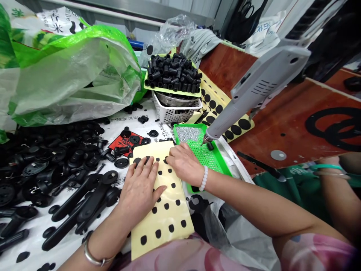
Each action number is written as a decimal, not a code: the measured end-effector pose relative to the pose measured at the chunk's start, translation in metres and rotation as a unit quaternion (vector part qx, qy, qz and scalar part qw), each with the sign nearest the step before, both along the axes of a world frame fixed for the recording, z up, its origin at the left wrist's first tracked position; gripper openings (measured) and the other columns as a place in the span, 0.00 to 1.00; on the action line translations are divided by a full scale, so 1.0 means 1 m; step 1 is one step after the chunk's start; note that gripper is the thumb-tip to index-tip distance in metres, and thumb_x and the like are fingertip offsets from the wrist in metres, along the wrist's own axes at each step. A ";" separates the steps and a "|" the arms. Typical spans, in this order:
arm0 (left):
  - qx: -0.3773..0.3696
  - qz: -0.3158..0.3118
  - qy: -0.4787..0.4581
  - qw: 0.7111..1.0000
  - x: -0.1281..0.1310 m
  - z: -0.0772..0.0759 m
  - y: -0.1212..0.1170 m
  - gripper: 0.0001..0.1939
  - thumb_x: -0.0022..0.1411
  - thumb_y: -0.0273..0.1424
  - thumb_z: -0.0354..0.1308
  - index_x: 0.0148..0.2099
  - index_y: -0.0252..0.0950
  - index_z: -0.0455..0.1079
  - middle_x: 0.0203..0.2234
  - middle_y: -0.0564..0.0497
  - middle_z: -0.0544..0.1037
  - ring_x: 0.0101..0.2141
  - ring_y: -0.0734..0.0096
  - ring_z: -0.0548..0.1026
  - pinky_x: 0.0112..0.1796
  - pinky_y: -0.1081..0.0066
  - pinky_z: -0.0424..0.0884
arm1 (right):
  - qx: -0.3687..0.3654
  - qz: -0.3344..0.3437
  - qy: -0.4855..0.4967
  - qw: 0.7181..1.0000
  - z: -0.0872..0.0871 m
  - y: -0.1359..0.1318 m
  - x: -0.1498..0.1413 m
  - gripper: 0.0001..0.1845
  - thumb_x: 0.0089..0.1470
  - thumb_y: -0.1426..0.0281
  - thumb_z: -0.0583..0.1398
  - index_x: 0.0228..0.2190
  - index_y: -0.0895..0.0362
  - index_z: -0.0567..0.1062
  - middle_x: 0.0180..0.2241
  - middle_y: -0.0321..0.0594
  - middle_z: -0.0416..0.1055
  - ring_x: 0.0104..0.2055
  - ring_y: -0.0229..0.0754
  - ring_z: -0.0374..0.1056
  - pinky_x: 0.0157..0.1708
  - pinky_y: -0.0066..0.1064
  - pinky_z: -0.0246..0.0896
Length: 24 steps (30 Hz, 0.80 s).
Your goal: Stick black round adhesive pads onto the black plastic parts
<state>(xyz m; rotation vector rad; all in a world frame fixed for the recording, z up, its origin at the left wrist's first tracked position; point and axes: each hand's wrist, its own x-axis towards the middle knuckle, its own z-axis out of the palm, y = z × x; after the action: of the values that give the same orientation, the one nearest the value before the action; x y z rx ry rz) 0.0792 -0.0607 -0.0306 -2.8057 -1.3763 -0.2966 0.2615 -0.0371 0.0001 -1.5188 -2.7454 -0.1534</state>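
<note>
A pale yellow backing sheet (166, 214) lies on the white printed work surface, dotted with rows of small black rounded pads (166, 206). My left hand (139, 188) rests flat on this sheet with its fingers spread, the fingertips near the pads at the top. My right hand (183, 163) lies at the sheet's top edge, its fingertips at a black pad (166, 160). Those fingers partly hide the pad, and I cannot tell whether they grip it. A white beaded bracelet circles my right wrist, and a metal bangle circles my left.
Moulded black plastic parts (56, 162) are heaped at the left. A green perforated tray (197, 150) with silver granules sits right of my hands, under a grey handheld tool (254, 90). Black rubber sleeves (173, 71) are piled on a green board above a white basket (175, 111). A co-worker's forearm (335, 195) shows at the right.
</note>
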 end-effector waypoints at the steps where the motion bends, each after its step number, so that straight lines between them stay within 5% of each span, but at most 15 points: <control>1: -0.001 0.000 0.004 1.000 0.000 0.000 0.000 0.30 0.62 0.41 0.54 0.60 0.25 0.64 0.59 0.35 0.65 0.59 0.43 0.62 0.55 0.47 0.58 | 0.001 -0.004 0.005 1.000 0.000 -0.002 0.001 0.10 0.58 0.76 0.55 0.28 0.59 0.75 0.31 0.42 0.69 0.36 0.43 0.57 0.40 0.37 0.44; 8: 0.003 0.005 -0.001 1.000 0.000 -0.001 -0.001 0.30 0.62 0.41 0.54 0.60 0.26 0.63 0.60 0.36 0.65 0.59 0.44 0.62 0.55 0.47 0.59 | -0.006 -0.064 0.228 0.971 0.022 -0.010 0.012 0.08 0.58 0.74 0.55 0.29 0.59 0.73 0.31 0.40 0.70 0.37 0.42 0.63 0.42 0.37 0.51; 12: 0.004 -0.004 -0.022 1.000 -0.002 -0.004 -0.001 0.31 0.61 0.41 0.55 0.60 0.26 0.63 0.59 0.35 0.65 0.59 0.43 0.62 0.55 0.46 0.59 | -0.005 -0.089 0.437 0.895 0.040 -0.020 0.018 0.05 0.56 0.73 0.56 0.28 0.57 0.70 0.30 0.38 0.68 0.35 0.40 0.65 0.40 0.36 0.57; 17: 0.022 -0.006 -0.075 0.997 -0.005 0.007 -0.003 0.27 0.61 0.38 0.56 0.58 0.27 0.66 0.58 0.34 0.67 0.58 0.44 0.63 0.56 0.46 0.58 | -0.143 -0.144 0.606 0.769 0.044 -0.039 0.005 0.04 0.55 0.69 0.58 0.29 0.56 0.71 0.30 0.37 0.69 0.35 0.39 0.66 0.37 0.31 0.62; 24: 0.100 0.032 -0.181 0.978 -0.058 0.048 -0.019 0.19 0.63 0.36 0.54 0.52 0.30 0.69 0.49 0.40 0.76 0.53 0.54 0.69 0.56 0.54 0.60 | -0.204 -0.154 0.657 0.710 0.020 -0.062 -0.009 0.05 0.55 0.64 0.61 0.31 0.52 0.73 0.37 0.37 0.73 0.43 0.38 0.69 0.43 0.20 0.65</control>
<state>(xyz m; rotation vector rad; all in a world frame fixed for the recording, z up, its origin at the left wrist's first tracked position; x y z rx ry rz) 0.0215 -0.0795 0.0176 -2.6235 -1.3962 -0.9287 0.2526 -0.0994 0.0201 -1.2497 -1.3635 1.1320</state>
